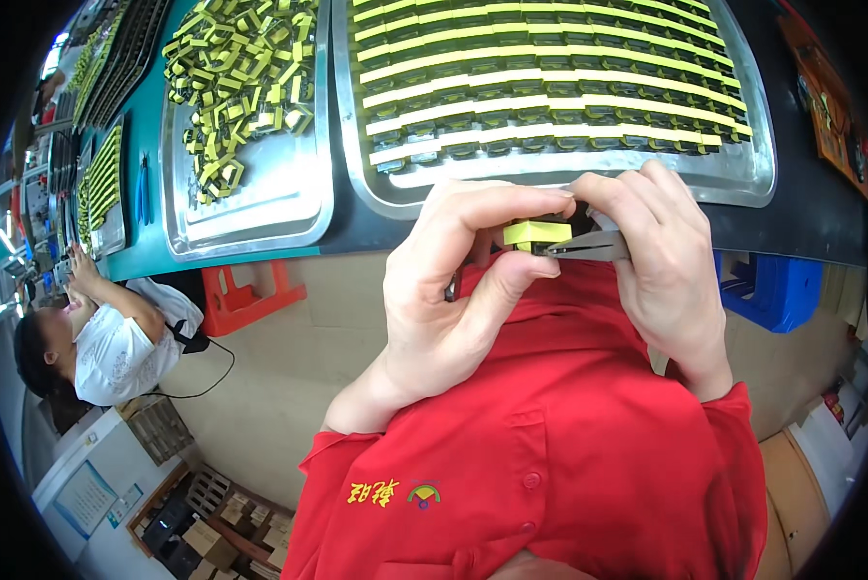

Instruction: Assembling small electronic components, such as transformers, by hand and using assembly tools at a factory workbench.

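Note:
Just past the near edge of the bench, my left hand point(443, 280) pinches a small yellow-and-black block point(538, 233) between thumb and fingers. It looks like a yellow-taped transformer. My right hand point(656, 237) is closed around small pliers point(593, 246) with grey, pointed metal jaws. The jaw tips meet the right end of the block, low on its dark side; whether they grip it cannot be made out. The handles are hidden inside my right hand.
A large metal tray point(550, 182) ahead holds many similar blocks in rows. Left of it, another tray point(250, 232) carries a loose pile. Blue-handled pliers point(143, 193) lie further left. A red stool point(250, 298) and blue stool point(777, 293) stand below the bench; a co-worker point(119, 338) sits left.

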A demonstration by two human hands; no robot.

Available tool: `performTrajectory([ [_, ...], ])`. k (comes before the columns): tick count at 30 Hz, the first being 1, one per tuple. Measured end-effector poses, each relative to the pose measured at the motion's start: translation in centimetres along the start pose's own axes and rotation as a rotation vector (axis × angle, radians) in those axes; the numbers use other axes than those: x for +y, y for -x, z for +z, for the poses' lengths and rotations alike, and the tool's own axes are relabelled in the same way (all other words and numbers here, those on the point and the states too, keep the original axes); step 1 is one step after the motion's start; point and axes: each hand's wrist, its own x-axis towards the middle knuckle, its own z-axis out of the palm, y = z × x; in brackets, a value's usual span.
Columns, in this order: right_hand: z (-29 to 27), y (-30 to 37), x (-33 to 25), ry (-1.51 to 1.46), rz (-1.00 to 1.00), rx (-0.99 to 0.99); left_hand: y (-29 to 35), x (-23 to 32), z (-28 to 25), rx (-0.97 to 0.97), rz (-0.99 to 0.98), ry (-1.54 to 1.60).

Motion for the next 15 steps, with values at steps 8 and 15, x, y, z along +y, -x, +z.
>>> performTrajectory([
  [8,-1.3,-0.4,-0.4,-0.172,0.105,-0.187,0.2,0.3,0.0,0.053,-0.107,-0.012],
  [15,-1.4,-0.1,-0.7,-0.319,0.204,-0.127,0.1,0.2,0.0,0.085,-0.283,0.376],
])
